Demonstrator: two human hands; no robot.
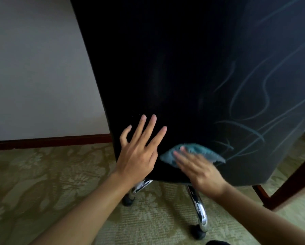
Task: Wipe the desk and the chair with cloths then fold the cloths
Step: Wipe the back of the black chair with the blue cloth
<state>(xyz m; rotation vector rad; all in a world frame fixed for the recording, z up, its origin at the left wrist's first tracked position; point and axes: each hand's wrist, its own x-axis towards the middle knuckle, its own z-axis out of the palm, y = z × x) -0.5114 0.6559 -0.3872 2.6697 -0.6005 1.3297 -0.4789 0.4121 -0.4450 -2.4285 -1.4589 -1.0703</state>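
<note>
Chair (183, 76) fills most of the head view: its black back stands upright and close, its lower edge just above the carpet (42, 183). Pale curved streaks mark the right part of the back. The left hand (139, 152) lies flat against the lower back with fingers spread and holds nothing. Just beside it, the right hand (199, 170) presses a teal cloth (197, 151) against the back near the lower edge; its fingers lie flat over the cloth, which is bunched and sticks out above and to the right of them. This hand and the cloth are blurred. The two hands are near each other but apart. Under the back, chrome legs (199, 207) spread out to black casters (197, 231) on the patterned green carpet. A pale wall (33, 68) with a dark baseboard (47, 141) stands at left, and a dark wooden frame (293, 183) shows at the right edge.
</note>
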